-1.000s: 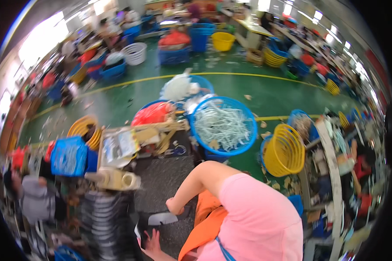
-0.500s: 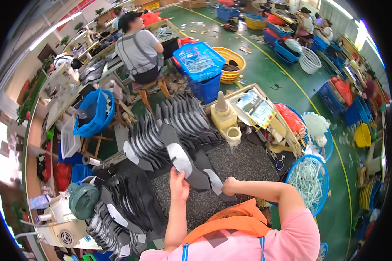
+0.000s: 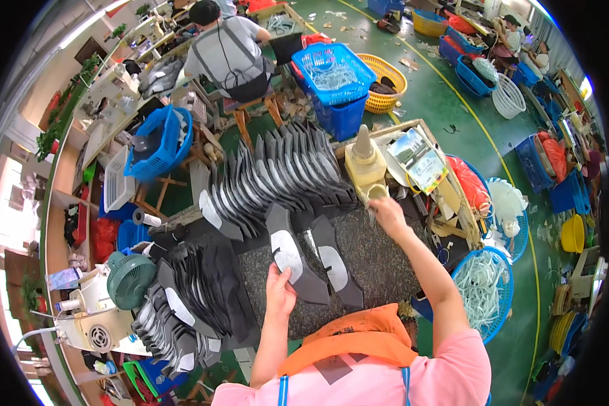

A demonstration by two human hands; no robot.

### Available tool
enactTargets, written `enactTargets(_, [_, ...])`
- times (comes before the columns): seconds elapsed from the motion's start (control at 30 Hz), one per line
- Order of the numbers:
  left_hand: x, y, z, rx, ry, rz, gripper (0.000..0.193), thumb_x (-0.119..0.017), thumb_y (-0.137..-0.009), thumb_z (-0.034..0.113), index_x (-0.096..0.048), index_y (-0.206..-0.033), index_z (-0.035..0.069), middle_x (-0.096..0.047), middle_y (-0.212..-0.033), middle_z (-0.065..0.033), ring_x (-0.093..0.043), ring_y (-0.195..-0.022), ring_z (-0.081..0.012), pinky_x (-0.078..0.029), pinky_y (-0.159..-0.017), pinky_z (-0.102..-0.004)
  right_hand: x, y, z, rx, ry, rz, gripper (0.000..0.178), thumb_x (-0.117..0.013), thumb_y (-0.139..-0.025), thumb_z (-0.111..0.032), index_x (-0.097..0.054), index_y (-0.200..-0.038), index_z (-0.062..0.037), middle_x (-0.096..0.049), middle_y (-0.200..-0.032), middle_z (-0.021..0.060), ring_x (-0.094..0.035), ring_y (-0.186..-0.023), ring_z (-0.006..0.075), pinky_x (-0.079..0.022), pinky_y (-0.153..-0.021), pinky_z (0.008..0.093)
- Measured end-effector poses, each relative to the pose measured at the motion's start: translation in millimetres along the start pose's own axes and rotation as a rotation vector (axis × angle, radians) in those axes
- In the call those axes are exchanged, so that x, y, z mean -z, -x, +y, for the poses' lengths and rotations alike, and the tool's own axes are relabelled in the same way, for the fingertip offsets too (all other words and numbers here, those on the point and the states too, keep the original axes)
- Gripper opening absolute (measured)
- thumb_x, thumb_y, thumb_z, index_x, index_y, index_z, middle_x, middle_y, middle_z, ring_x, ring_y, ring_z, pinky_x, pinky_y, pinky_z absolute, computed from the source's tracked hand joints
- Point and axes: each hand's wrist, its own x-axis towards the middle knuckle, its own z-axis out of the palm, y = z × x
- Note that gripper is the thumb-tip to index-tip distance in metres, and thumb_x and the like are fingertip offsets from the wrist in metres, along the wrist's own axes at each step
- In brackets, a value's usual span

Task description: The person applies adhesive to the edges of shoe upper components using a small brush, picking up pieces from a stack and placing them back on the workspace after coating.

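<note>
My left hand (image 3: pixel 280 292) grips the lower edge of a dark grey shoe-upper piece (image 3: pixel 292 256) with a pale, whitish patch, its thumb on top. A second matching piece (image 3: pixel 334 264) lies just right of it on the speckled dark work surface (image 3: pixel 379 260). My right hand (image 3: pixel 388 215) is at the open cup (image 3: pixel 377 191) joined to a cream-coloured bottle (image 3: pixel 365 164) with a cone-shaped top. Its fingers are closed together at the cup's near rim; what they hold is too small to make out.
Overlapping rows of similar pieces (image 3: pixel 277 172) stand beyond the board; more dark pieces (image 3: pixel 199 298) are heaped at left beside a green fan (image 3: pixel 130 281). A wooden tray (image 3: pixel 446 196) with scraps and blue baskets of pale strips (image 3: pixel 482 287) stand at right. A co-worker (image 3: pixel 227 51) sits ahead.
My right hand has moved from the right-hand piece up and away to the cup. My left hand still grips its piece. The whole view has shifted slightly.
</note>
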Motion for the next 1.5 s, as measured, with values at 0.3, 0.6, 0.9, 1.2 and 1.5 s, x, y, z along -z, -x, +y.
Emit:
enactTargets(0.3, [-12, 6, 3, -0.043, -0.175, 0.066, 0.040, -0.049, -0.085, -0.002, -0.037, -0.122, 0.003, -0.050, -0.118, -0.0073, -0.048, -0.110, -0.0167, -0.037, -0.095, -0.0310, 11, -44, 29, -0.132, -0.131, 0.138, 0.023, -0.062, -0.078, -0.024, -0.065, -0.098, -0.0137, -0.063, -0.078, 0.0129, -0.059, -0.071, 0.0309, -0.046, -0.065, 0.0374])
enactTargets(0.6, [18, -5, -72, 0.276, -0.062, 0.012, 0.030, -0.050, -0.087, 0.004, -0.044, -0.116, 0.005, -0.056, -0.111, -0.0072, -0.055, -0.101, -0.0185, -0.045, -0.087, -0.0324, 6, 5, 16, -0.253, -0.128, 0.268, 0.017, -0.060, -0.080, -0.018, -0.063, -0.095, -0.0103, -0.062, -0.083, 0.0110, -0.061, -0.070, 0.0281, -0.048, -0.062, 0.0347])
enactTargets(0.9, [51, -9, -110, 0.578, -0.185, 0.106, 0.019, -0.049, -0.090, 0.014, -0.050, -0.108, 0.008, -0.060, -0.103, -0.0037, -0.060, -0.091, -0.0171, -0.051, -0.077, -0.0350, -68, 30, -68, 0.069, -0.504, -0.075, 0.020, -0.065, -0.072, -0.010, -0.065, -0.091, -0.0021, -0.064, -0.085, 0.0140, -0.061, -0.078, 0.0292, -0.048, -0.071, 0.0309])
enactTargets(1.2, [63, -19, -121, 0.577, -0.130, 0.137, 0.019, -0.049, -0.090, 0.013, -0.050, -0.108, 0.008, -0.059, -0.103, -0.0053, -0.060, -0.092, -0.0188, -0.051, -0.078, -0.0351, -23, 101, -48, -0.002, -0.741, -0.356, 0.017, -0.065, -0.071, -0.009, -0.067, -0.087, -0.0032, -0.064, -0.084, 0.0126, -0.061, -0.078, 0.0287, -0.048, -0.071, 0.0351])
enactTargets(1.5, [67, -21, -119, 0.580, -0.120, 0.138, 0.025, -0.048, -0.090, 0.012, -0.047, -0.114, 0.009, -0.057, -0.111, -0.0054, -0.056, -0.102, -0.0207, -0.047, -0.085, -0.0385, -14, 126, -46, 0.214, -0.460, -0.606, 0.015, -0.065, -0.071, -0.013, -0.067, -0.084, -0.0042, -0.063, -0.080, 0.0129, -0.060, -0.080, 0.0297, -0.047, -0.070, 0.0376])
